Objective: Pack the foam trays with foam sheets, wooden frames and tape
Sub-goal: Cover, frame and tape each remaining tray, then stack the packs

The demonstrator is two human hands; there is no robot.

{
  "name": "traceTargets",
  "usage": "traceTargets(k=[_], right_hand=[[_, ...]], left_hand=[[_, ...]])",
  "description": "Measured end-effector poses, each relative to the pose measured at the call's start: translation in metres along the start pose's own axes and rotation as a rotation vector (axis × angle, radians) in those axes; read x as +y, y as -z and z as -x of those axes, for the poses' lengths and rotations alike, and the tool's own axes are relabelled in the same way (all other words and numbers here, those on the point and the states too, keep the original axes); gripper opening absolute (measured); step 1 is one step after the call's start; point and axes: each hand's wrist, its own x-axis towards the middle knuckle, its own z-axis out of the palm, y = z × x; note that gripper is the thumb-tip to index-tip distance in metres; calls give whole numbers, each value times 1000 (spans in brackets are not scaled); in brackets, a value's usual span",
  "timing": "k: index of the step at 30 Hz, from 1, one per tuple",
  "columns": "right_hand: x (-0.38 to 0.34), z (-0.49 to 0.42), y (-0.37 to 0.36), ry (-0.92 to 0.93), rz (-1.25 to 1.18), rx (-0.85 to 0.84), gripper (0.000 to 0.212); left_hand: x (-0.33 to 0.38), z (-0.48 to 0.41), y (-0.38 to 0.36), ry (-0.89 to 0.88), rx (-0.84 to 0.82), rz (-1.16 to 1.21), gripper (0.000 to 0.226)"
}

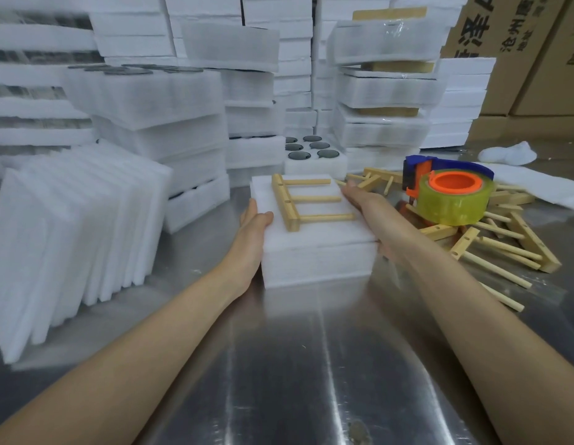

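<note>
Clamped from both sides on a white foam tray (317, 252) at the middle of the tabletop (279, 364): left hand (252, 232) on the left edge with thumb over the top, right hand (366, 207) along the right edge, reaching toward the far corner, remaining fingers down the side wall. Flat on top of the tray, between the hands, a wooden frame (306, 200), rail to the left and three dowels pointing right. Just right of the right hand, a tape dispenser (449, 194) with a yellowish roll on an orange hub, resting on a loose pile of wooden frames (504, 245). To the left, foam sheets (70, 245) leaning on edge in a row. Shiny metal underneath, streaked with glare. Behind, tall stacks of foam trays (150, 107), one open tray with dark round pieces (311, 152), and cardboard boxes (520, 53) at the far right.
</note>
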Motion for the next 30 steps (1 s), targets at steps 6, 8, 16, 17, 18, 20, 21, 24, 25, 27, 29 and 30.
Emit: traceTargets(k=[6, 8, 16, 17, 18, 20, 21, 24, 25, 27, 29, 30], right_hand=[[1, -1, -3, 57, 41, 8, 39], [1, 0, -5, 84, 93, 8, 37], [-15, 13, 76, 676, 438, 1130, 40], [-12, 13, 94, 636, 427, 1234, 43], [-6, 9, 109, 563, 395, 1230, 49], [8, 2, 127, 349, 350, 1036, 72], [14, -3, 132, 269, 378, 940, 81], [28, -18, 135, 223, 597, 745, 82], [30, -23, 136, 223, 643, 723, 77], [31, -30, 137, 194, 686, 708, 67], [31, -31, 137, 206, 705, 705, 61], [32, -30, 136, 242, 703, 726, 60]], left_hand=[[2, 1, -2, -13, 9, 20, 43], [1, 1, -3, -13, 12, 27, 42], [-4, -3, -1, 99, 67, 155, 41], [-3, -4, -1, 87, 61, 172, 46], [-2, -4, -1, 72, 40, 198, 52], [-1, -3, -3, 49, -2, 258, 64], [-2, -4, -4, 33, -4, 262, 63], [-5, -6, -5, -2, 6, 250, 41], [-5, -7, -5, -8, 9, 249, 39], [-5, -7, -4, 1, 24, 262, 38], [-4, -7, -1, 39, 41, 269, 38], [-3, -8, 1, 43, 58, 241, 39]])
